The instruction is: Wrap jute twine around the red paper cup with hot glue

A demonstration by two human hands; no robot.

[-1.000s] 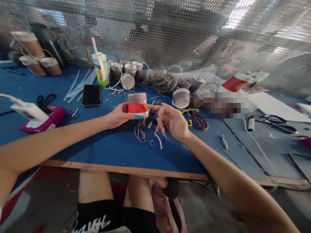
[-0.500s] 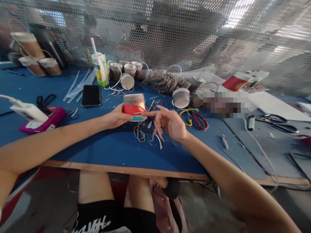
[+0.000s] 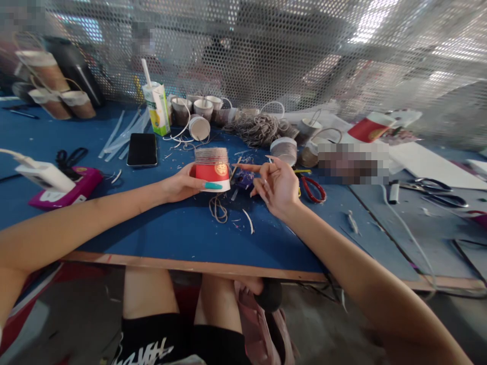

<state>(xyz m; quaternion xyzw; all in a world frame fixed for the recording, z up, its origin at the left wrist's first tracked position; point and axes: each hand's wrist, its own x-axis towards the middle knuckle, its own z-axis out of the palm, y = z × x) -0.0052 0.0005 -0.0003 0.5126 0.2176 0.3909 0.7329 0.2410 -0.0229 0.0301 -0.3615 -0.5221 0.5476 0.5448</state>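
Observation:
My left hand [image 3: 181,182] is closed around a red paper cup [image 3: 211,172] with a white lower band and a gold emblem. Grey-brown twine [image 3: 211,155] is wound in several turns around its upper part. The cup is held upright above the table. To its right, my right hand [image 3: 277,186] has its index finger stretched towards the cup and the other fingers loosely bent apart; I see nothing held in it. Below the cup lies a loose loop of twine [image 3: 218,209]. A purple item [image 3: 244,178] is partly hidden behind the right hand.
Behind stand twine-wrapped cups [image 3: 203,108], a heap of twine [image 3: 258,130] and a drink carton [image 3: 157,108]. A phone [image 3: 142,149] and a purple power strip [image 3: 85,180] lie left. Red-handled scissors [image 3: 314,189] and black-handled scissors [image 3: 433,190] lie right, with another red cup [image 3: 369,128].
My right hand has drawn back to the right, away from the cup. The strand crossing the cup's front no longer shows there, and its emblem is visible. My left hand keeps hold of the cup.

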